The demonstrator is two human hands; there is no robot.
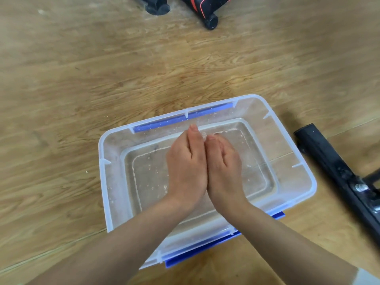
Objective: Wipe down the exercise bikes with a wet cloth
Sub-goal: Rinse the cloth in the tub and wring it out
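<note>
Here, left hand against right hand, over tub

Well to the right of the right hand, flat on the wood floor: black bike base bar, tubular, angled away toward the near right, bolt head visible at its joint. Far beyond the left hand, at the top edge: two more black bike feet, one with orange-red striping, only the ends in view. Directly under both hands: clear plastic tub with blue latches, lidless, holding shallow water flecked with specks.
</note>
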